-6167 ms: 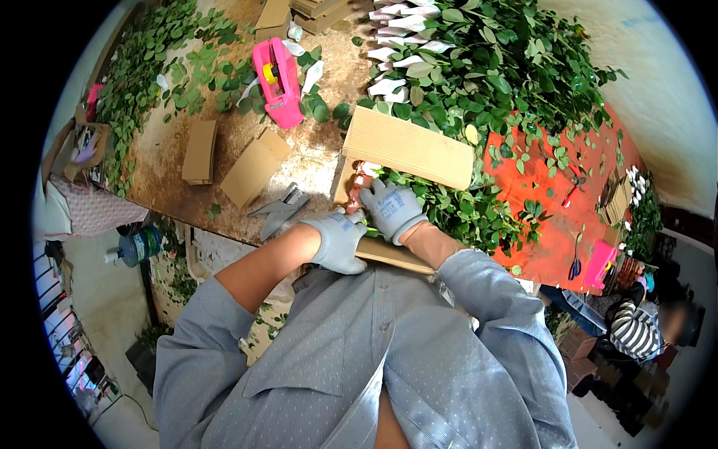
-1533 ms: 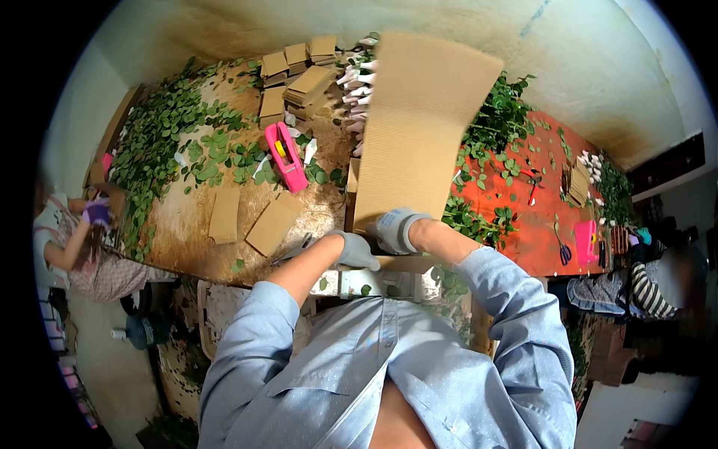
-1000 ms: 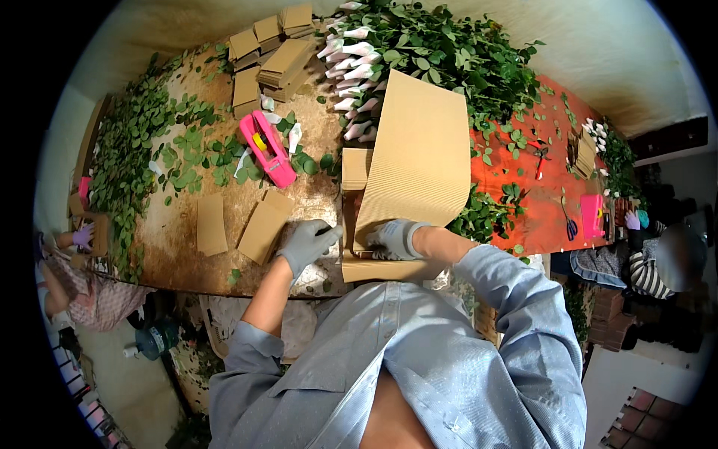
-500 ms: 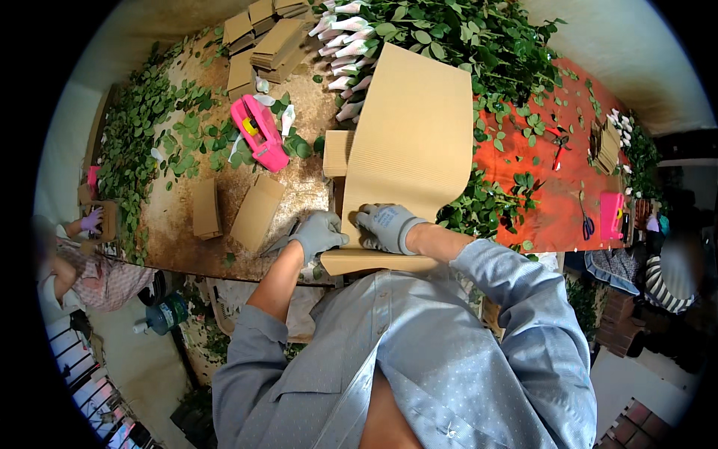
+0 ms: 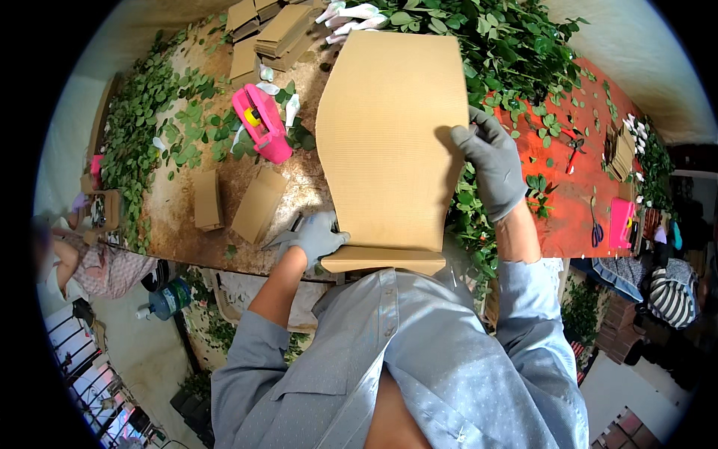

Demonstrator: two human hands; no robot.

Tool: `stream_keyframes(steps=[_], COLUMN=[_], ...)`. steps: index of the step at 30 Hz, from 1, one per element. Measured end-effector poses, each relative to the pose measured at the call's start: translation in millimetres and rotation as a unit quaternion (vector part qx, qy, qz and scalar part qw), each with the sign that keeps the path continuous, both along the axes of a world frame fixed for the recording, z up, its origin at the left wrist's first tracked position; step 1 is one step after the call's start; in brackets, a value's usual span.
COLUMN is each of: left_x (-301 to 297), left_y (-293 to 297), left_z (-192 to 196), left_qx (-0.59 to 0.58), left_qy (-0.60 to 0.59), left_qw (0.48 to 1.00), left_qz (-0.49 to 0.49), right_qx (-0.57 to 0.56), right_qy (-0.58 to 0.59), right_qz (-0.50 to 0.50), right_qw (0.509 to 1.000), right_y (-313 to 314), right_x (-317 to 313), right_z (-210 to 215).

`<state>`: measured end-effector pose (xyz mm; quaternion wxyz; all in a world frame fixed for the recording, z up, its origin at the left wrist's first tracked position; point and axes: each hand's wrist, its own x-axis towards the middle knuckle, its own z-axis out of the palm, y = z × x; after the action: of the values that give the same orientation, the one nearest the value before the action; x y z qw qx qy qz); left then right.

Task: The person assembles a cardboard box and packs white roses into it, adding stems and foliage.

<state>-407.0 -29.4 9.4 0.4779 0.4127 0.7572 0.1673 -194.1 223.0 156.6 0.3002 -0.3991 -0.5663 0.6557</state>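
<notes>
One broad corrugated cardboard sheet (image 5: 393,135) fills the middle of my view, at the near edge of the tabletop (image 5: 168,206), with a folded cardboard strip (image 5: 383,260) along its near end, close to the shirt (image 5: 336,352). My right hand (image 5: 497,161) grasps the sheet's right edge, thumb on the upper face and fingers curled behind. My left hand (image 5: 320,236) is at the sheet's near left corner; I cannot tell whether its fingers pinch the card or only press beside it.

From here, I'd judge the near fold the weak spot: if the right hand pulls while the left lets the corner slip, the sheet could skew or crease off the line. The far end bows without a hand on it, so a quick swing might catch the white-wrapped flower heads (image 5: 351,15) toward the tabletop's far edge. Leafy stems (image 5: 479,224) beside the right hand could snag or bruise if the card drags across them. A grey metal tool (image 5: 283,238) lies just beside the left hand, near the tabletop's near edge; a careless elbow could knock it off.
</notes>
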Motion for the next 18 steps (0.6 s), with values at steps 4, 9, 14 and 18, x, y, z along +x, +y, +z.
stream_keyframes(steps=[4,9,14,18], left_x=[2.3,-0.3,0.8,6.8], left_y=[2.6,2.2,-5.9,-14.0], left_z=[15.1,1.1,-6.2,-13.7], left_qx=[0.006,-0.001,0.010,0.034], left_qy=[-0.011,-0.038,-0.055,-0.069], left_qw=[1.000,0.999,0.997,0.991], left_qz=[0.005,0.015,0.058,0.108], right_qx=[0.072,0.103,0.067,0.112], right_qy=[0.022,0.055,-0.008,-0.108], right_qz=[-0.033,-0.088,-0.055,-0.068], right_qw=[0.997,0.989,0.996,0.985], right_y=[-28.7,-40.6,-21.5,-17.3], right_x=[2.4,16.5,6.9,-6.2], right_z=[5.7,-18.1,-41.6,-37.9])
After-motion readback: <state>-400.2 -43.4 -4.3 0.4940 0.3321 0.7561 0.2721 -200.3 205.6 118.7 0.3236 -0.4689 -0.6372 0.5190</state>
